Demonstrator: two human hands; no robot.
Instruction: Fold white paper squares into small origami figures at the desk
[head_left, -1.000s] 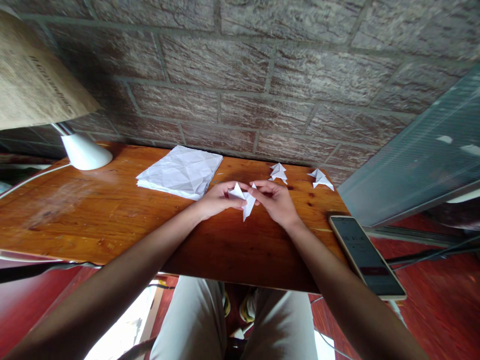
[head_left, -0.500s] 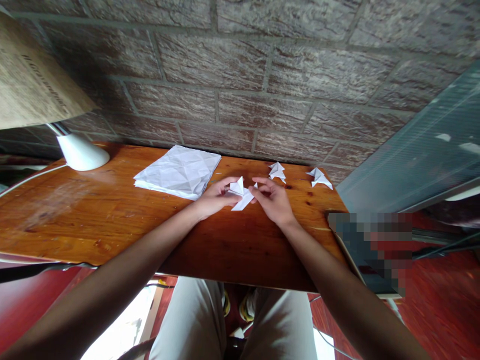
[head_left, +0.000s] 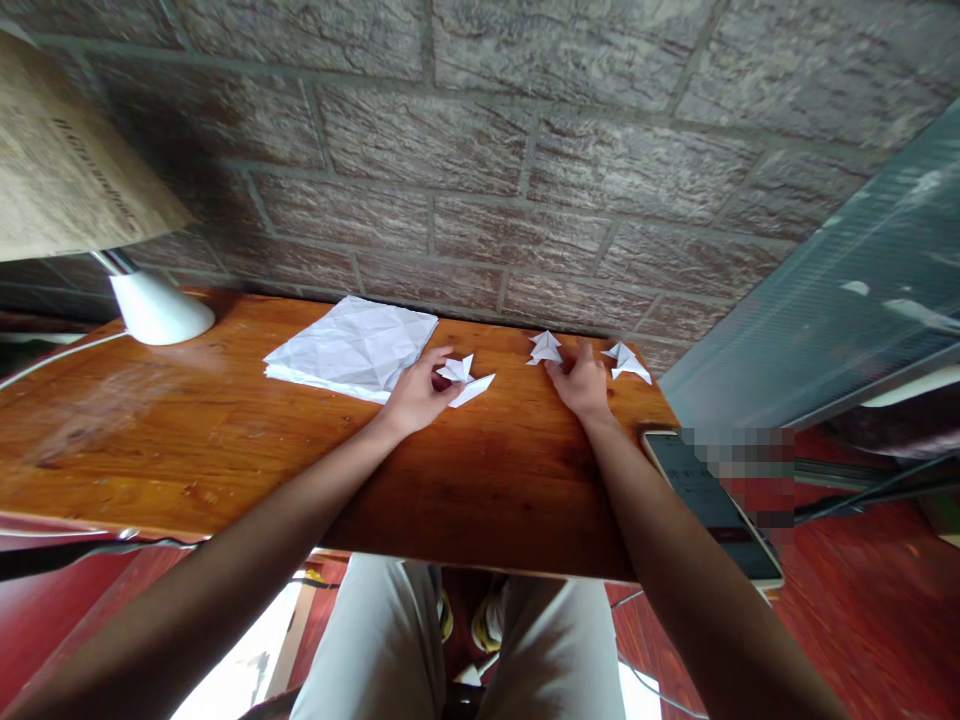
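Observation:
My left hand (head_left: 421,392) pinches a folded white paper piece (head_left: 472,388) between thumb and fingers, just above the wooden desk beside the paper stack. Pointed flaps stick up and out from that piece. Over at the right, my right hand (head_left: 585,380) reaches toward a small white origami figure (head_left: 545,348), its thumb close to the figure's lower right edge. Its fingers are apart, and I see nothing held in them. A second origami figure (head_left: 628,362) lies just to the right of this hand.
A stack of creased white paper sheets (head_left: 352,345) lies left of centre on the wooden desk (head_left: 480,480). The lamp (head_left: 161,310) stands at the far left. At the right edge rests a phone (head_left: 705,500). A stone-block wall (head_left: 465,160) runs behind.
My right hand has let go of the folded paper piece and moved right, beside the nearer origami figure. My left hand still holds the piece, shifted slightly left.

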